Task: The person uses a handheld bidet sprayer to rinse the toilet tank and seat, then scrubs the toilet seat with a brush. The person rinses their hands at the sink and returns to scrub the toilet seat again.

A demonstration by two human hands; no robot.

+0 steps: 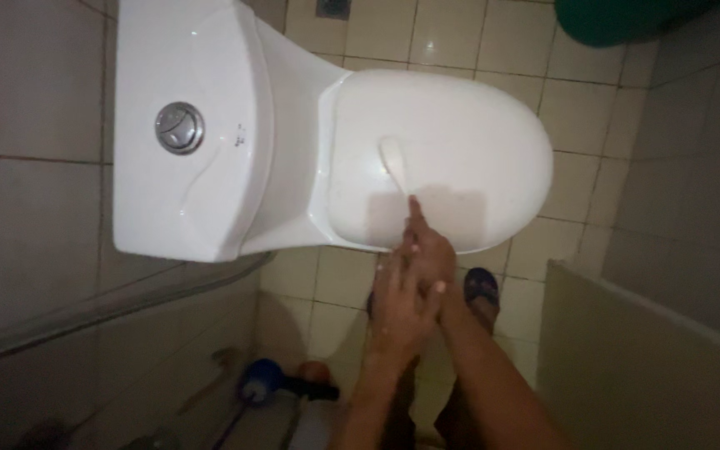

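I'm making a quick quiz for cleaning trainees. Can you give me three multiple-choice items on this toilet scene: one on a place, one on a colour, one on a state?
1. Where is the brush head?
A. on the closed toilet lid
B. on the cistern
C. on the floor

2. What colour is the round flush button?
A. blue
B. silver
C. green

3. How is the toilet lid?
A. lifted
B. missing
C. shut

Answers: 1 A, the white brush head rests on the lid, its handle in the right hand beside the left hand. 2 B, it gleams like metal atop the cistern. 3 C, the lid lies flat, covering the bowl.
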